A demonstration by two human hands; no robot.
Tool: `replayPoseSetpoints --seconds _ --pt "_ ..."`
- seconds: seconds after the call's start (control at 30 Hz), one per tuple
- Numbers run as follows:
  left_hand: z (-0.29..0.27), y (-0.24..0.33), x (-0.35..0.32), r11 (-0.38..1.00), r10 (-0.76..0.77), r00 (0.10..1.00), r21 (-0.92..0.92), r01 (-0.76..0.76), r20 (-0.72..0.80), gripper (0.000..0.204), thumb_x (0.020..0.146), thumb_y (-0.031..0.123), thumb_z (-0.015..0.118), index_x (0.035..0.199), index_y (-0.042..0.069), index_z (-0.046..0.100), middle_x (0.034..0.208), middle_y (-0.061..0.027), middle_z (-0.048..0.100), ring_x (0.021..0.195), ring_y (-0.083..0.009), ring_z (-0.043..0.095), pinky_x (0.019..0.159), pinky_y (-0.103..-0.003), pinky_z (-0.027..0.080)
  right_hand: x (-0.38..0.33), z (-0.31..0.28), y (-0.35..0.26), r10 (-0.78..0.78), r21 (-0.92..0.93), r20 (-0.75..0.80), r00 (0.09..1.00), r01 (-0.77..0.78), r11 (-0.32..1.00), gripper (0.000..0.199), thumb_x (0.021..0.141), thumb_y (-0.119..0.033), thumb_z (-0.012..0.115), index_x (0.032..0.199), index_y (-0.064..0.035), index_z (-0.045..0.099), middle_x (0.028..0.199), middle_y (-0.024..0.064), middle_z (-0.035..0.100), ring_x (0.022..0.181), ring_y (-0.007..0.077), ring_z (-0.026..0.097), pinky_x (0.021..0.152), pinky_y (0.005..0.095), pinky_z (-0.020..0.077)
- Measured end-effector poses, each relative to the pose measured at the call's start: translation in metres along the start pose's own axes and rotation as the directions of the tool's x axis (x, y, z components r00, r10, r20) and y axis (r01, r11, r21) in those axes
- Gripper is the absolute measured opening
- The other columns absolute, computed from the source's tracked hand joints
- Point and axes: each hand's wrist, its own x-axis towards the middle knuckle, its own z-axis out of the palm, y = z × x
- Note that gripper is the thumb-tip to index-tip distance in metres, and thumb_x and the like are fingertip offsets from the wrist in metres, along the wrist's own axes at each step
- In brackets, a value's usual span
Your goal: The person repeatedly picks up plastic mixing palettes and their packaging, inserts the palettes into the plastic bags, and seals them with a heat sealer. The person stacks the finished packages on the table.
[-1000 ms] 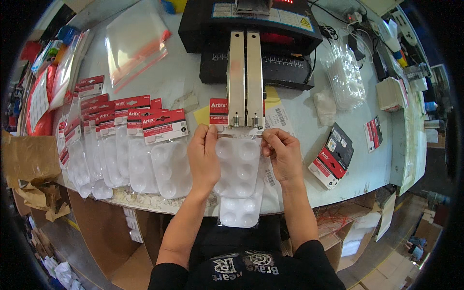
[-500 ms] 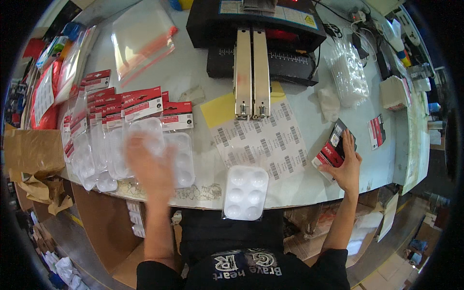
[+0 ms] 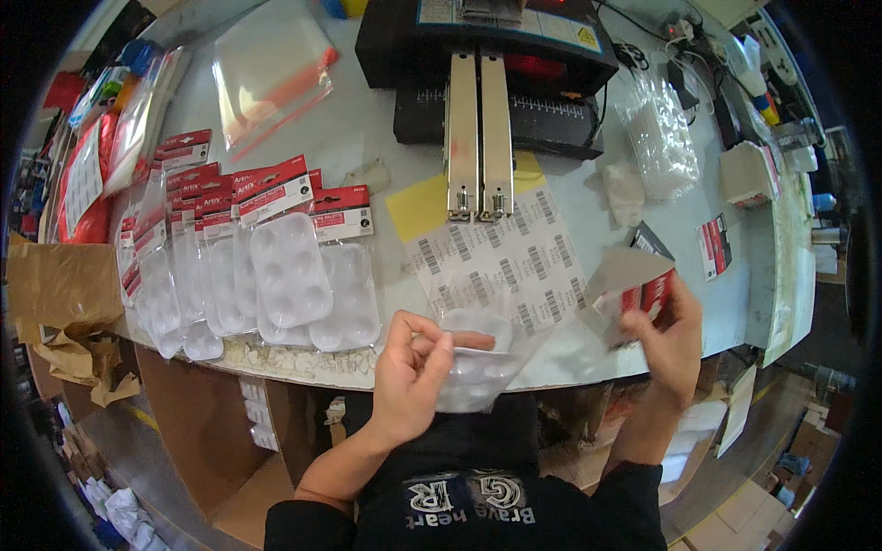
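Bagged palette [image 3: 480,378] sits beside left grip [image 3: 412,375], which pinches it; right grip [image 3: 669,354] clasps card [image 3: 634,269].

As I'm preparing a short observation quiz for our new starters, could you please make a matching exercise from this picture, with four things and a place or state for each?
Things
1. left hand
2. label sheet
3. right hand
4. red-topped packs

Places and states
A. holding a card
B. crowded together on the left of the table
C. at a bagged palette
D. lying flat, partly below two metal bars

Pairs: 1-C, 2-D, 3-A, 4-B
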Motion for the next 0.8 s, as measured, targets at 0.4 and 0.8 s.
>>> replayPoseSetpoints --seconds 0.4,0.8 --pt "0.012 0.021 -0.012 0.875 0.088 0.995 0.48 -0.055 -0.045 0.009 0.091 0.008 0.059 0.09 -0.001 0.062 0.069 -0.0037 0.064 0.06 -0.0026 0.053 0.053 -0.019 0.04 0.016 0.059 -0.037 -0.059 -0.247 0.546 0.835 0.228 0.942 0.031 0.078 -0.024 0.072 0.088 -0.0013 0.054 0.071 0.0184 0.06 0.067 0.038 0.059 0.055 0.0394 0.045" --pt "-0.001 0.002 -0.002 0.9 0.314 0.922 0.38 -0.214 -0.227 0.014 0.093 0.008 0.055 0.088 -0.003 0.062 0.07 -0.0014 0.062 0.064 -0.0036 0.049 0.058 -0.02 0.041 0.025 0.044 -0.006 0.194 -0.29 0.483 0.854 -0.054 0.956 0.028 0.074 -0.02 0.078 0.084 0.0038 0.066 0.07 0.0076 0.065 0.064 0.0116 0.062 0.056 0.0242 0.0438"
